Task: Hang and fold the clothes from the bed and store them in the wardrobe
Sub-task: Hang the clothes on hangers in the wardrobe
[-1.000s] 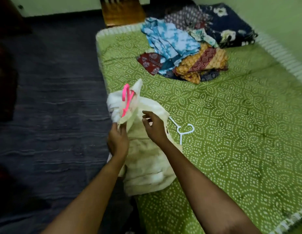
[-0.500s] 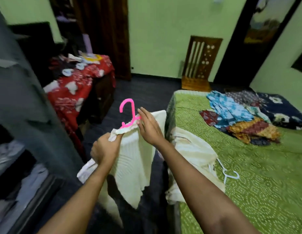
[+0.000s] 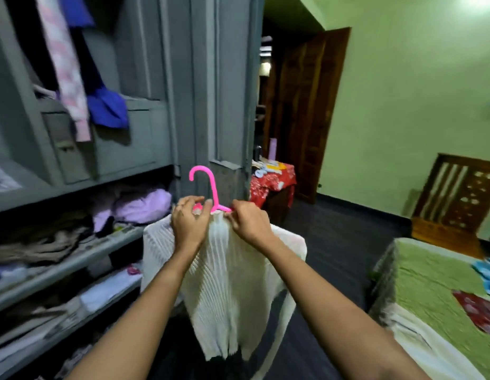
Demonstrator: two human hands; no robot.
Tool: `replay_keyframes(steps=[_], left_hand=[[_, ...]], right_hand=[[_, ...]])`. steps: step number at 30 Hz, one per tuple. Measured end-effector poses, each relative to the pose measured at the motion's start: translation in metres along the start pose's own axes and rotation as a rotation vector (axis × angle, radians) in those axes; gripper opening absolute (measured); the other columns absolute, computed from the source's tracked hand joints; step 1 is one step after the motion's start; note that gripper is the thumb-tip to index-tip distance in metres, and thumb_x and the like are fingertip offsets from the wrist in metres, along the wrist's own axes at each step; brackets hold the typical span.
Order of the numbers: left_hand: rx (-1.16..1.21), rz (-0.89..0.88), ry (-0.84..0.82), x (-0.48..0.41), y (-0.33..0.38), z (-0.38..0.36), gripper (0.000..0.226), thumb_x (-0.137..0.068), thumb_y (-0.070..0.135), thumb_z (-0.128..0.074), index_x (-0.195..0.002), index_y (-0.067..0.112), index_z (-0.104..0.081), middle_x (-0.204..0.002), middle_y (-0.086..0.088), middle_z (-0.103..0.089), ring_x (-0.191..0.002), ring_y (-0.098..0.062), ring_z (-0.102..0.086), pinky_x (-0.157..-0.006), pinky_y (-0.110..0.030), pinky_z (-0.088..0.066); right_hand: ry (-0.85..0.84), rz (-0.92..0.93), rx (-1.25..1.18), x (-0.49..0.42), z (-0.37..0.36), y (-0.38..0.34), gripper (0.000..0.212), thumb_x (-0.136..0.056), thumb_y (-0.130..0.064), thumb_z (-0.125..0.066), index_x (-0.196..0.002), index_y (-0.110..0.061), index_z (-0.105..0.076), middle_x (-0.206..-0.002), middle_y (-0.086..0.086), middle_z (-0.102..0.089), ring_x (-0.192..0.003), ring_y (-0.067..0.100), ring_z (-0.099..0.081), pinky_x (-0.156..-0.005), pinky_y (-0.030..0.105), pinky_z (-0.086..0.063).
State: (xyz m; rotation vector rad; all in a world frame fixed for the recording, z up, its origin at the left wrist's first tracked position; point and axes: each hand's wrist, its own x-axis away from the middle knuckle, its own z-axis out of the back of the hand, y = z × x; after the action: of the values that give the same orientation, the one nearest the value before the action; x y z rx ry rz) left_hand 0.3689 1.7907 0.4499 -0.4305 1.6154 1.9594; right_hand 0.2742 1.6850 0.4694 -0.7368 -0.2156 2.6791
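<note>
Though cloth-laden, pink hanger [image 3: 214, 192] upright, hook [image 3: 200, 169] leftward

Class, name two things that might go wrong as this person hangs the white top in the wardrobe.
1. Both the left hand and right hand pinch the white top at the neck of the pink hanger; released, it might slide off.
2. Its long hem could snag on the crowded wardrobe shelves.

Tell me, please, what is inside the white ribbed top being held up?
A pink hanger: its hook and neck rise out of the white ribbed top. Its arms are mostly hidden by fabric, the left hand and the right hand.
</note>
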Motion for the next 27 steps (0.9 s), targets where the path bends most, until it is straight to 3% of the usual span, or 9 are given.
replay_keyframes(steps=[4,8,13,18,21,24,27], left_hand=[[-0.096,0.020,-0.014,-0.032,0.009,0.010,0.044,-0.087,0.035,-0.056,-0.098,-0.006,-0.069,-0.112,-0.029,-0.061,-0.114,-0.038,-0.052,-0.098,-0.037,-0.034],[-0.104,-0.010,-0.005,-0.055,0.018,0.008,0.025,-0.092,0.013,-0.054,-0.089,-0.010,-0.065,-0.096,-0.032,-0.060,-0.099,-0.039,-0.053,-0.082,-0.036,-0.029],[-0.028,0.031,0.078,-0.083,0.029,0.010,0.025,-0.094,0.013,-0.050,-0.088,-0.004,-0.068,-0.098,-0.028,-0.061,-0.094,-0.036,-0.056,-0.077,-0.033,-0.031],[0.038,0.020,0.109,-0.119,0.051,0.016,0.027,-0.095,0.020,-0.047,-0.088,0.003,-0.067,-0.098,-0.019,-0.067,-0.094,-0.032,-0.059,-0.082,-0.035,-0.039],[0.072,-0.007,0.139,-0.139,0.070,0.024,0.028,-0.096,0.024,-0.046,-0.089,0.008,-0.068,-0.098,-0.014,-0.068,-0.095,-0.029,-0.060,-0.084,-0.036,-0.043],[0.088,-0.060,0.144,-0.156,0.089,0.032,0.028,-0.096,0.024,-0.045,-0.090,0.009,-0.068,-0.099,-0.011,-0.069,-0.094,-0.027,-0.060,-0.084,-0.035,-0.044],[0.133,-0.090,0.119,-0.165,0.105,0.039,0.027,-0.097,0.023,-0.045,-0.090,0.008,-0.066,-0.097,-0.009,-0.070,-0.094,-0.026,-0.061,-0.084,-0.035,-0.045]], right_hand=[[0.034,-0.007,-0.058,-0.016,0.007,-0.048,0.025,-0.094,-0.030,-0.047,-0.102,-0.008,-0.055,-0.108,0.021,-0.060,-0.104,0.039,-0.055,-0.075,0.041,-0.043],[0.051,-0.094,-0.124,-0.030,0.017,-0.066,0.026,-0.092,-0.029,-0.050,-0.104,-0.008,-0.058,-0.108,0.021,-0.060,-0.105,0.040,-0.055,-0.078,0.041,-0.044],[-0.003,-0.046,-0.220,-0.044,0.043,-0.062,0.026,-0.089,-0.033,-0.057,-0.097,-0.010,-0.065,-0.100,0.020,-0.064,-0.100,0.037,-0.058,-0.072,0.035,-0.040],[-0.069,0.001,-0.193,-0.036,0.077,-0.045,0.023,-0.086,-0.023,-0.063,-0.095,-0.002,-0.066,-0.094,0.016,-0.067,-0.092,0.028,-0.061,-0.072,0.035,-0.045],[0.045,0.051,-0.338,-0.028,0.085,-0.043,0.021,-0.085,-0.014,-0.062,-0.103,-0.003,-0.068,-0.099,0.012,-0.070,-0.092,0.020,-0.062,-0.072,0.027,-0.044],[0.281,0.079,-0.540,-0.019,0.092,-0.054,0.031,-0.088,-0.009,-0.059,-0.118,-0.003,-0.063,-0.114,0.011,-0.068,-0.107,0.020,-0.062,-0.092,0.018,-0.043],[0.388,0.146,-0.523,-0.022,0.100,-0.070,0.035,-0.090,-0.007,-0.056,-0.125,0.001,-0.057,-0.123,0.014,-0.063,-0.115,0.021,-0.058,-0.096,0.014,-0.036]])
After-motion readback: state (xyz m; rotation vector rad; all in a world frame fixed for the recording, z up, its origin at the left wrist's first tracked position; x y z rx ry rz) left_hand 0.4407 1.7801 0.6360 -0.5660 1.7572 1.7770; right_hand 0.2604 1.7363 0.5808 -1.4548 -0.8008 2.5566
